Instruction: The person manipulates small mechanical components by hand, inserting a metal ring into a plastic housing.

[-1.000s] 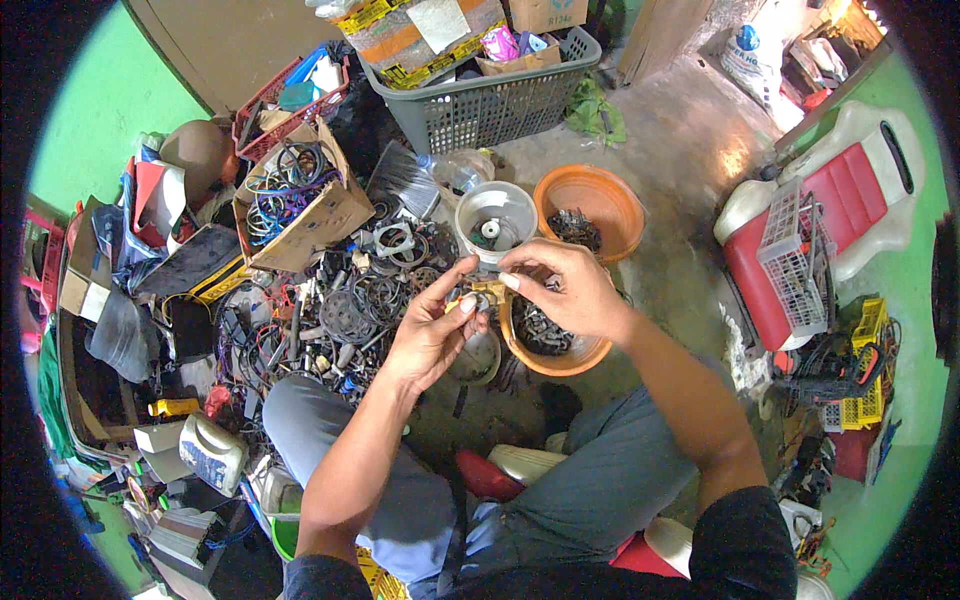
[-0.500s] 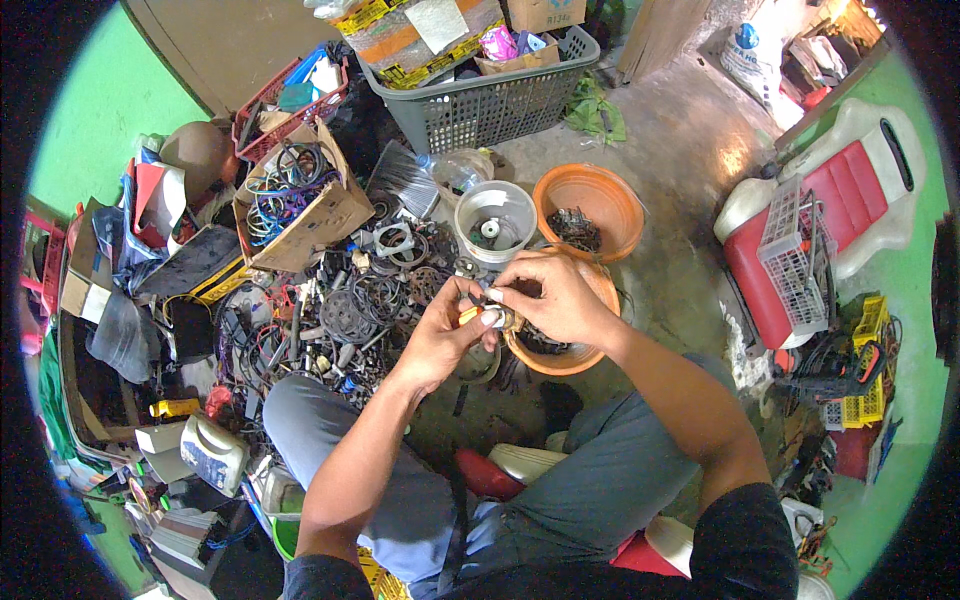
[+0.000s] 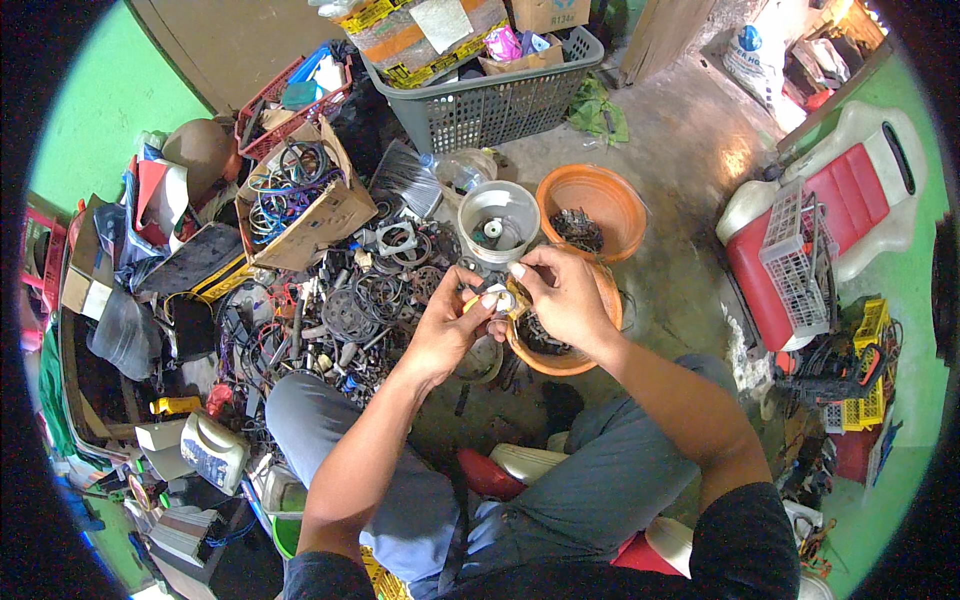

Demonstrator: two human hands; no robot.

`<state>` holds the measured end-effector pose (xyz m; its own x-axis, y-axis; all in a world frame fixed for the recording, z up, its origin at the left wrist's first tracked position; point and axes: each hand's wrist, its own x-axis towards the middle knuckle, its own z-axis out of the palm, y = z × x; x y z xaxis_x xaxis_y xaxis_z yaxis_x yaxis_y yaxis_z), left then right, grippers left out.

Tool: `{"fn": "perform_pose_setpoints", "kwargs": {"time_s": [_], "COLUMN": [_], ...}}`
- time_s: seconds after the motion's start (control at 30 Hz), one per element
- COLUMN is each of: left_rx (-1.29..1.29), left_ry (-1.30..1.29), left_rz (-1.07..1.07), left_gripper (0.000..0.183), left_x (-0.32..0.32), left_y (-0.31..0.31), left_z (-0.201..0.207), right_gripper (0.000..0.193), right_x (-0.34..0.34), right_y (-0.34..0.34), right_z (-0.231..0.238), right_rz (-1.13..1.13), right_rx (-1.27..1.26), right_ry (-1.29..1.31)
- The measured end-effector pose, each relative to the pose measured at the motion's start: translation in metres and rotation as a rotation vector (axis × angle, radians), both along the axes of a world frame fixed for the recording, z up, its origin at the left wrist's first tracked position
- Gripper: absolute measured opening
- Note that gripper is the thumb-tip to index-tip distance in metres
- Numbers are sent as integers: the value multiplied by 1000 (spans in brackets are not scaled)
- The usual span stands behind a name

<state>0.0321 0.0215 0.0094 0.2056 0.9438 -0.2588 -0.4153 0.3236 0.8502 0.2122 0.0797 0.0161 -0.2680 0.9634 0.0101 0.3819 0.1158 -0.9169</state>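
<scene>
Head view: we see the left hand pinching a small yellowish part between thumb and fingers. The right hand meets it; we cannot tell whether its fingertips grip. The part appears just below the white bucket, beside the nearer orange bowl.
</scene>
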Motion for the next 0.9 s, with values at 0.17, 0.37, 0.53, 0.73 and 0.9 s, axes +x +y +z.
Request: {"fn": "perform_pose_setpoints", "kwargs": {"time_s": [0.17,0.37,0.53,0.73,0.9], "left_rx": [-23,25,-83,-101,-80], "left_ry": [-4,28,18,-85,-104], "left_rz": [30,53,182,307,392], "left_gripper": [13,15,22,22,20], "left_x": [2,-2,-17,-44,-55], "left_y": [2,0,0,-3,-22], "left_z": [3,-5,-14,-11,4], "right_gripper": [13,14,12,15,17], "right_x": [-3,7,29,25,1], "right_y": [-4,13,51,68,59], "right_z": [13,14,19,39,67], "right_rz": [-98,-243,-372,-308,-211], "right_rx": [365,372,70,147,131], "right_ry": [-136,-133,263,367,471]}}
